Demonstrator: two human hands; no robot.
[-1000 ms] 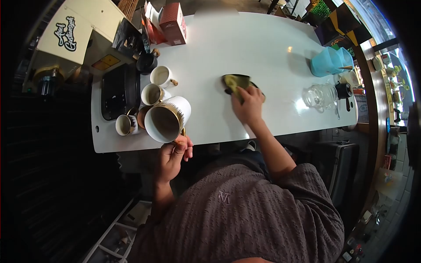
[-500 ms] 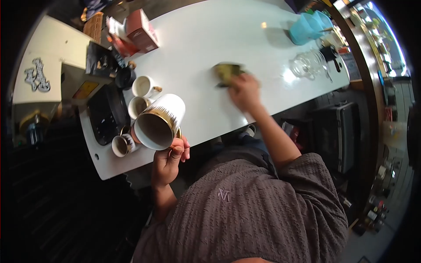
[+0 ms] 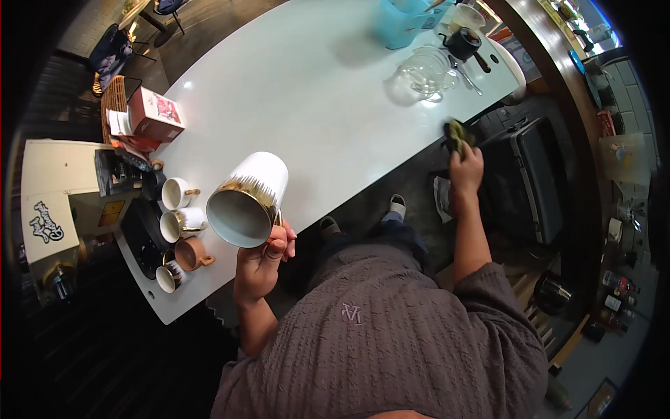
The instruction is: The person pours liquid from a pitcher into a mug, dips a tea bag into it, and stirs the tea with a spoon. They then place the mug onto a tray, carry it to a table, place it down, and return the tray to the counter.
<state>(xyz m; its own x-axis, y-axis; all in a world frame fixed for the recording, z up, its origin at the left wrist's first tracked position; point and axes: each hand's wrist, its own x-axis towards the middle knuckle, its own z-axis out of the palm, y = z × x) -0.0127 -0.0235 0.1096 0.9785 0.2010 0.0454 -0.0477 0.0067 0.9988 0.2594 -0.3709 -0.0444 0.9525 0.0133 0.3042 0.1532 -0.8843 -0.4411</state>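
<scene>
My left hand [image 3: 262, 262] grips a large white mug [image 3: 252, 192] with gold drips round its rim. The mug is tipped on its side, its opening facing me, and it hangs above the near side of the white table [image 3: 307, 98]. Out to the right, past the table's front edge, my right hand [image 3: 466, 167] is closed on a crumpled olive-green and dark cloth [image 3: 457, 136]. Left of the held mug stand a white mug [image 3: 176, 193], a white and gold mug [image 3: 183, 225], a brown cup [image 3: 192, 253] and a small white and gold cup [image 3: 169, 277].
A black tray [image 3: 139, 241] lies behind the cups. A red and white box [image 3: 157, 115] stands at the far left. Towards the far right are a light-blue container [image 3: 401, 24], clear glassware [image 3: 422, 73], a dark pot [image 3: 462, 43] and a spoon [image 3: 467, 77]. A black case [image 3: 534, 167] stands below.
My right hand has swung right with the cloth, off the tabletop and beyond its front edge. The left hand still holds the mug. The camera view has turned, shifting the table.
</scene>
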